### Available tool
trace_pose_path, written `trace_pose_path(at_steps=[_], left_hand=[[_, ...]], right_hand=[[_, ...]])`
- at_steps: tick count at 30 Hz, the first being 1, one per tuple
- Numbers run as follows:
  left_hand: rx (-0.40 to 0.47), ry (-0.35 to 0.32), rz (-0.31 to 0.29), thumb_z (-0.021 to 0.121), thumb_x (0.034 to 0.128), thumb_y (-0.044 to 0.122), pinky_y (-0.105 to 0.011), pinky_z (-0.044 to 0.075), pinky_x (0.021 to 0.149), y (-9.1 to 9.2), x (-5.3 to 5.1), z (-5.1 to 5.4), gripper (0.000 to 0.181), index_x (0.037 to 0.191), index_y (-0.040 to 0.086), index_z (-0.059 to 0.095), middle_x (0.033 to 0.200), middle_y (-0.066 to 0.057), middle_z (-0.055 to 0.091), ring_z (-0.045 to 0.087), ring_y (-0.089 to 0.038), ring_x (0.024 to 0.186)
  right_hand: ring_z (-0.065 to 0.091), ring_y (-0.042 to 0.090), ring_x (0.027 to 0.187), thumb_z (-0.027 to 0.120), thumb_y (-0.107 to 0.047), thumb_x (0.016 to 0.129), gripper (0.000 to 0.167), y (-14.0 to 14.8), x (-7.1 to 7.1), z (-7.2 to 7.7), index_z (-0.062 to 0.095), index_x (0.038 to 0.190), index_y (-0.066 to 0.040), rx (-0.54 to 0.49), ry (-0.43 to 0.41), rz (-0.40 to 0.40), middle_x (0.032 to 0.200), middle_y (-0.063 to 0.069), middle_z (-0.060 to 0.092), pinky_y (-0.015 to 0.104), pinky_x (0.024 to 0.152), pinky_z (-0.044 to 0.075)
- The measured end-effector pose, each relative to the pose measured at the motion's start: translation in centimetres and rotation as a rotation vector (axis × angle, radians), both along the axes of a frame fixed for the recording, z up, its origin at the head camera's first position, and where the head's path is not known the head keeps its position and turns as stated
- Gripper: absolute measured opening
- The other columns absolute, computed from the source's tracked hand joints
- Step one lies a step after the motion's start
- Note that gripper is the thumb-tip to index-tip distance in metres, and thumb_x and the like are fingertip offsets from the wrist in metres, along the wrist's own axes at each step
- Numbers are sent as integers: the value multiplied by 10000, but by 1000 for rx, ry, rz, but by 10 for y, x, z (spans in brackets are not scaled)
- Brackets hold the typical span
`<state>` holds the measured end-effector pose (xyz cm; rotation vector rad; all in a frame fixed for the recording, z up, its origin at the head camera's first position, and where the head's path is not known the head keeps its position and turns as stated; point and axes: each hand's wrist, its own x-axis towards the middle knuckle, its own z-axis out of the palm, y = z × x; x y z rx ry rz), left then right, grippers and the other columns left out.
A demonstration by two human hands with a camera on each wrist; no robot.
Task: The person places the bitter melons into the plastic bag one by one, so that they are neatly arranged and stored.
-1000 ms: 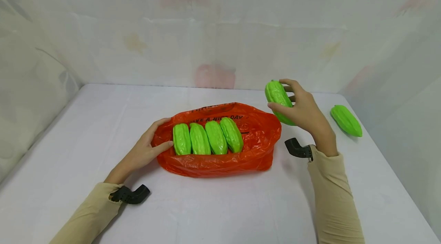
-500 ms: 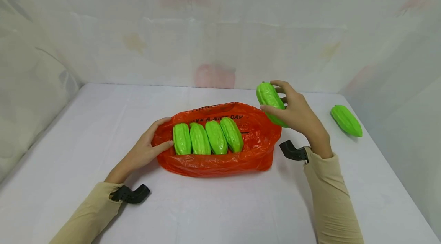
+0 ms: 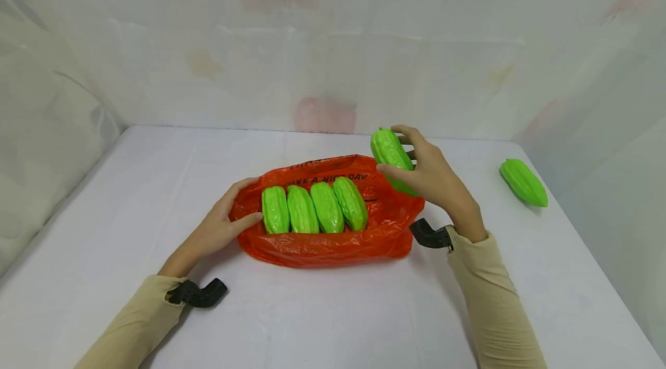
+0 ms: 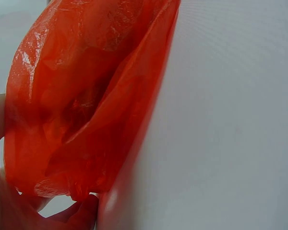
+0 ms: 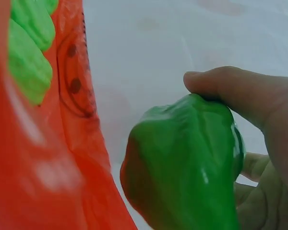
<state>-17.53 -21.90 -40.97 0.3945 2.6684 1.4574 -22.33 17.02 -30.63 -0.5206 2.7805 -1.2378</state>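
A red plastic bag with black print lies in the middle of the table, its mouth spread wide. Inside, several light green bitter melons sit side by side towards the left. My left hand grips the bag's left end, thumb over the front rim; in the left wrist view red film fills much of the picture. Above the bag's right end, my right hand holds another bitter melon between thumb and fingers, tilted. The right wrist view shows that melon's end close up, apart from the bag.
One more bitter melon lies on the white table near its right edge. A pale patterned sheet hangs behind the table and at both sides. Dark camera mounts stick out from both wrists.
My right hand has carried its bitter melon leftwards and slightly down, from beside the bag to over its right end. The left hand and the bag have stayed put.
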Motion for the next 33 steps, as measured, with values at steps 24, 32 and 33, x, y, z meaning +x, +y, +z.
trace_pose_path(at_steps=[24, 32, 33], left_hand=[[4, -3, 1, 638, 959, 212, -610, 384, 1058, -1, 1, -2, 673, 1534, 196, 290, 1511, -136, 410, 405, -336, 1355], [5, -9, 0, 639, 959, 216, -607, 384, 1057, -1, 1, -2, 679, 1537, 194, 283, 1521, -136, 399, 402, -339, 1360], [4, -9, 1, 638, 959, 216, -607, 385, 1057, 0, 1, -2, 679, 1537, 194, 283, 1522, -136, 398, 401, -340, 1360]], right_hand=[[591, 305, 1117, 723, -303, 895, 815, -30, 2, -18, 267, 1531, -76, 52, -52, 95, 1419, 159, 465, 460, 921, 532], [561, 263, 1096, 726, -275, 892, 795, -35, 3, -24, 279, 1511, -52, 98, -69, 119, 1346, 141, 512, 437, 948, 504], [563, 264, 1091, 723, -263, 896, 794, -35, 3, -25, 272, 1511, -42, 101, -73, 128, 1337, 147, 515, 437, 948, 505]])
